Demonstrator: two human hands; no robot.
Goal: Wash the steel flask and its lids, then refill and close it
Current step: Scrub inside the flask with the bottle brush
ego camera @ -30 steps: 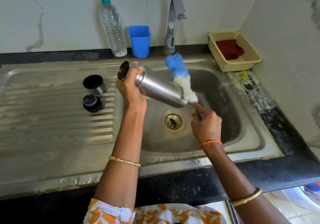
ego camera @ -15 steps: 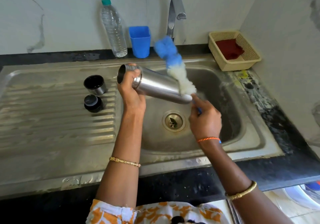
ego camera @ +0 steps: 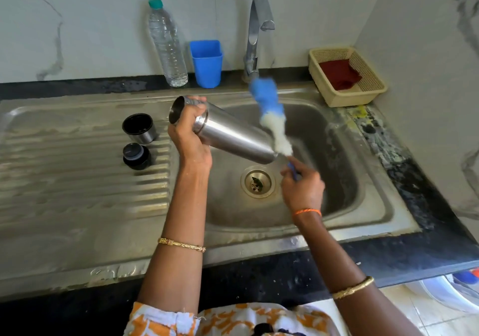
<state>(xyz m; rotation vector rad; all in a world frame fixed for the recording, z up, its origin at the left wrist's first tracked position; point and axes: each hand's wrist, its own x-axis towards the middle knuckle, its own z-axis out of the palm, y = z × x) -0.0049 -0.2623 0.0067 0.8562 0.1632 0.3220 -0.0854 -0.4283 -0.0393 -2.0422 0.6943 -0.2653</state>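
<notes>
The right hand [ego camera: 302,189], nearest, clenches the blue handle of a blue-and-white bristle bottle brush [ego camera: 270,117], whose blurred white bristles touch the base end of the cylindrical steel flask [ego camera: 233,134]. The left hand [ego camera: 189,138] grasps the flask near its open mouth, tilted above the steel sink basin [ego camera: 350,180]. Left, on the ribbed drainboard [ego camera: 64,180], stand a black stopper lid [ego camera: 136,155] and, farther, a steel cup lid [ego camera: 140,128]. A curved tap [ego camera: 255,32] rises at the far edge.

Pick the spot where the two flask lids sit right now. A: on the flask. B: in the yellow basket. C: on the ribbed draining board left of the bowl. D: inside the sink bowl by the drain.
C: the cup lid and the stopper both stand on the ribbed draining board, left of the flask.
</notes>
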